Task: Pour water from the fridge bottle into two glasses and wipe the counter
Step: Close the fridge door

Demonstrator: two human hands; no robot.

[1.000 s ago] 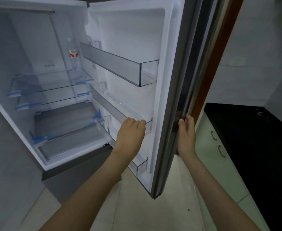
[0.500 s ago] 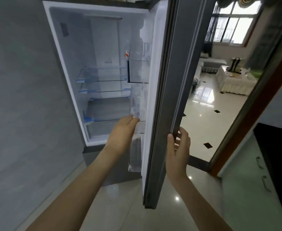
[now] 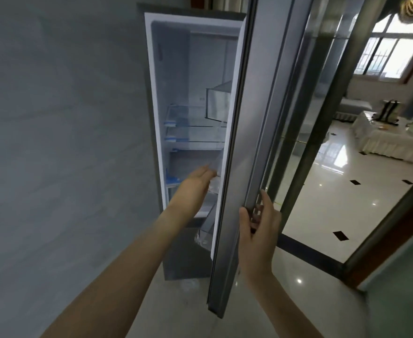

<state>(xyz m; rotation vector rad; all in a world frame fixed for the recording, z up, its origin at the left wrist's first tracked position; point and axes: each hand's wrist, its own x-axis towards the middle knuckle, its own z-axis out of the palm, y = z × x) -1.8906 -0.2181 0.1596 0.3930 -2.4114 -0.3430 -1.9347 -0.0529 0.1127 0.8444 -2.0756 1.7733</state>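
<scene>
The fridge [image 3: 176,69] stands partly open, its grey door [image 3: 244,147] seen nearly edge-on. My left hand [image 3: 195,184] reaches inside with straight fingers, touching a clear bin [image 3: 215,172] on the door's inner side. My right hand [image 3: 259,230] is at the door's outer edge, thumb on the front face and fingers extended behind the edge. The glass shelves [image 3: 193,128] inside look bare. No bottle and no glasses are visible.
A grey wall [image 3: 66,142] fills the left. To the right, a glass-panelled doorway [image 3: 322,167] opens onto a room with a glossy tiled floor [image 3: 347,203] and a cloth-covered table [image 3: 390,140]. A brown door frame [image 3: 395,240] stands at the right.
The view has swung left and the door now stands narrower against the fridge. The bottle seen in the door one second ago is out of sight. Both hands stay at the door.
</scene>
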